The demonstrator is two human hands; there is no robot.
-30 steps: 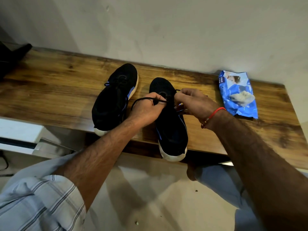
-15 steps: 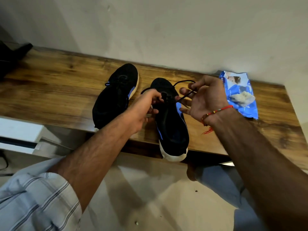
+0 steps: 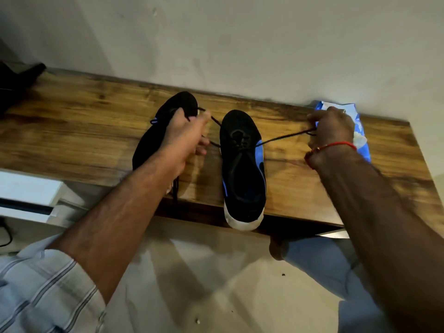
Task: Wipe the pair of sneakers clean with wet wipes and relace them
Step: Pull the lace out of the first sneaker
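Two black sneakers with blue trim and white soles lie on a wooden shelf (image 3: 72,131). The right sneaker (image 3: 242,164) points away from me, its heel over the front edge. The left sneaker (image 3: 153,138) is partly hidden behind my left hand (image 3: 189,135). My left hand grips one end of the black lace (image 3: 283,137) to the left of the right sneaker. My right hand (image 3: 331,128) grips the other end, stretched taut to the right. A blue wet wipes pack (image 3: 360,140) lies under my right hand.
A dark object (image 3: 16,80) sits at the shelf's far left end. A plain wall rises directly behind the shelf. White furniture (image 3: 28,195) stands below at left. My knee (image 3: 319,258) is under the shelf edge, above a pale floor.
Both hands were together over the right sneaker's laces. They have moved apart, left hand to the left and right hand to the right, pulling the lace ends out tight.
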